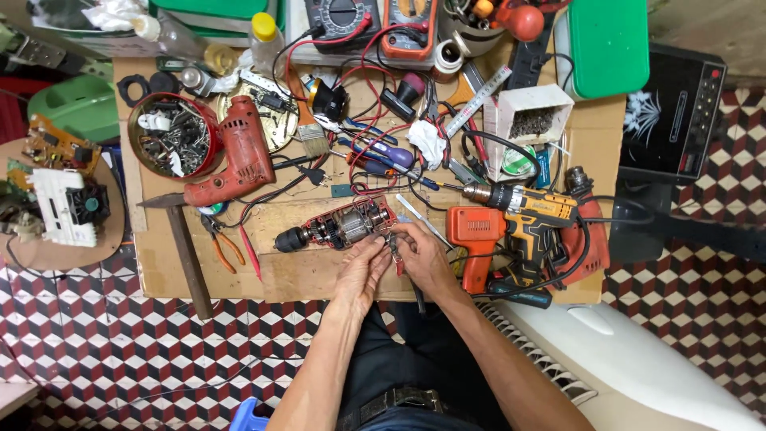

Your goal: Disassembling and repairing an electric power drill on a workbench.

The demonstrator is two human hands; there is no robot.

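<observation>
A low wooden table (319, 279) carries an opened drill (339, 226), red drill shell (239, 160), hammer (187, 247) — and a tin of parts (171, 136).

Opened red drill (339, 226), motor exposed, lying sideways on the cluttered wooden bench, chuck leftward.

bare board (311, 279) before hands; tools crowd beyond.

You are sitting at a small repair workshop set up on a tiled floor (96, 351). The low wooden table (295, 279) is crowded with power drills (527, 215), an opened drill motor (343, 225), screwdrivers (383, 152) and tangled wires, with multimeters (375, 24) along its far edge and a tin of metal parts (171, 136) near its far left corner.
</observation>
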